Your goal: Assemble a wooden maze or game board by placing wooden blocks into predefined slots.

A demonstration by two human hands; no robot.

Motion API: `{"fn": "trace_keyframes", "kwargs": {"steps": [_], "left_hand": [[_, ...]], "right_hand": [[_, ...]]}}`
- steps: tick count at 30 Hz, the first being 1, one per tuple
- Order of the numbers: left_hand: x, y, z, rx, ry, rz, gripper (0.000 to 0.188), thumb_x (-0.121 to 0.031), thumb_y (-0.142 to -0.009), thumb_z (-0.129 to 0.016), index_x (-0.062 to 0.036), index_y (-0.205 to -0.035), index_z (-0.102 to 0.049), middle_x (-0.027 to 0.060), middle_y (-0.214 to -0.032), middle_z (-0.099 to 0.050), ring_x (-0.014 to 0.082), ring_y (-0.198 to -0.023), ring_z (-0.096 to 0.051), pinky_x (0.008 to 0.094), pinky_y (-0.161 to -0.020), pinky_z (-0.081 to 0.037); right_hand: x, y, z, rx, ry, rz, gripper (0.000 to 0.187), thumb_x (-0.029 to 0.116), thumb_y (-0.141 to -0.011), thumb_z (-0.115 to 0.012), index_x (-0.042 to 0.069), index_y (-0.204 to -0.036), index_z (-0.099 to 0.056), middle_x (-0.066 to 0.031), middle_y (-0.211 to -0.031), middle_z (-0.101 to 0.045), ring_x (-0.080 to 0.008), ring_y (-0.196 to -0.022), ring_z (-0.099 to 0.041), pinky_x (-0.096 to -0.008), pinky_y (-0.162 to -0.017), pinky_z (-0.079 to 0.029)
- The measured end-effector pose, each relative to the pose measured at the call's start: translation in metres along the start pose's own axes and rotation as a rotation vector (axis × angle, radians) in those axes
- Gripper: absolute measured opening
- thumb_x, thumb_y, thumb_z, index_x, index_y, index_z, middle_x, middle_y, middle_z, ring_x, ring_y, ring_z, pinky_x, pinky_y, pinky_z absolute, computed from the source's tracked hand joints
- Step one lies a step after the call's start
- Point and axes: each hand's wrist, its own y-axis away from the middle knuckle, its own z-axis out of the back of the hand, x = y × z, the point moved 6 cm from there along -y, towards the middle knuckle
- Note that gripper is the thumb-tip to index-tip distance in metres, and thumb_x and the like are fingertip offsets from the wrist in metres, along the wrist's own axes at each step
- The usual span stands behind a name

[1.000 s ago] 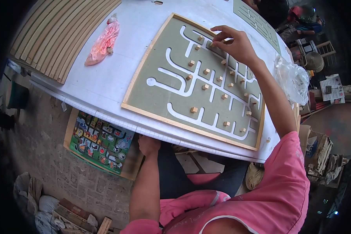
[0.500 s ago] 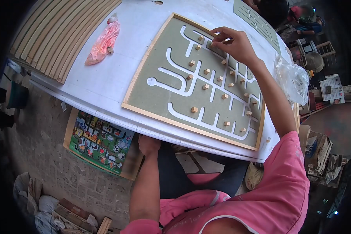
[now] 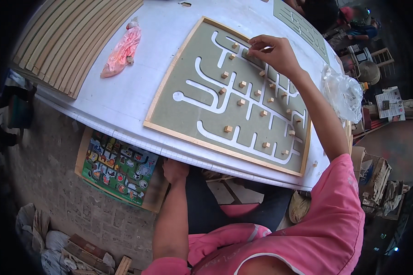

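A grey-green board (image 3: 170,107) with a pale wooden frame lies on the white table, white curved and branching grooves cut into it. Several small wooden blocks (image 3: 227,129) stand across its surface. Over the board's far side, my right hand (image 3: 273,52) has thumb and fingers pinched together close to the surface; what is between the fingertips is too small to make out. Below the table's near edge, my left hand (image 3: 175,171) is beside the right edge of a green printed picture board (image 3: 119,169). Its fingers are hidden, so its grip does not show.
Wooden-edged boards (image 3: 73,41) are stacked at the table's left. A crumpled pink plastic bag (image 3: 121,50) lies beside them. Clear plastic (image 3: 342,94) sits right of my forearm. Another grooved board (image 3: 303,30) lies at the far right, near other people. Scrap wood (image 3: 85,254) is on the floor.
My right hand stays over the same part of the board, its pinch almost unmoved. The left hand keeps its place. The whole view has shifted very slightly.
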Motion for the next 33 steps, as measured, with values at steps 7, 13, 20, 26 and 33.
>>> {"fn": "trace_keyframes", "kwargs": {"steps": [7,13,20,26,33], "left_hand": [[0.001,-0.004,-0.004,-0.057,-0.077,-0.085,0.050,-0.041,-0.082,-0.062,-0.0129,-0.124,-0.056,0.0136,-0.127,-0.054,0.0339,-0.116,-0.054,0.0456,-0.095,-0.048],[0.004,-0.004,-0.002,-0.026,-0.017,0.006,0.051,-0.042,-0.081,-0.062,-0.0143,-0.124,-0.056,0.0145,-0.129,-0.052,0.0366,-0.115,-0.053,0.0469,-0.094,-0.048],[0.005,-0.002,-0.002,-0.097,-0.033,-0.087,0.052,-0.042,-0.082,-0.061,-0.0121,-0.124,-0.056,0.0148,-0.125,-0.055,0.0361,-0.115,-0.054,0.0454,-0.096,-0.047],[0.017,-0.017,-0.022,-0.028,-0.128,-0.077,0.052,-0.043,-0.083,-0.060,-0.0098,-0.123,-0.057,0.0161,-0.125,-0.056,0.0352,-0.115,-0.055,0.0460,-0.094,-0.047],[0.017,-0.017,-0.005,-0.111,-0.111,-0.048,0.057,-0.053,-0.082,-0.062,-0.0051,-0.113,-0.064,0.0210,-0.111,-0.065,0.0382,-0.106,-0.061,0.0444,-0.088,-0.051]], "right_hand": [[-0.002,-0.001,0.001,0.005,-0.019,0.005,0.023,0.008,-0.084,-0.070,0.004,-0.107,-0.069,-0.0074,-0.091,-0.072,-0.0122,-0.085,-0.069,-0.0245,-0.082,-0.054],[0.000,-0.005,0.001,0.010,-0.017,0.005,0.026,0.009,-0.085,-0.070,0.004,-0.111,-0.067,-0.0073,-0.091,-0.072,-0.0126,-0.086,-0.069,-0.0253,-0.083,-0.054],[-0.003,-0.004,0.015,0.023,-0.061,-0.041,0.030,0.018,-0.088,-0.068,0.004,-0.114,-0.065,-0.0082,-0.095,-0.072,-0.0140,-0.090,-0.068,-0.0272,-0.083,-0.053],[0.006,0.042,0.066,-0.099,-0.042,0.018,0.030,0.021,-0.090,-0.067,0.006,-0.115,-0.064,-0.0075,-0.097,-0.071,-0.0146,-0.092,-0.068,-0.0280,-0.083,-0.053],[0.041,0.220,0.153,-0.207,0.095,-0.069,0.035,0.020,-0.090,-0.066,0.008,-0.122,-0.059,-0.0069,-0.106,-0.069,-0.0163,-0.100,-0.066,-0.0314,-0.089,-0.051]]}}
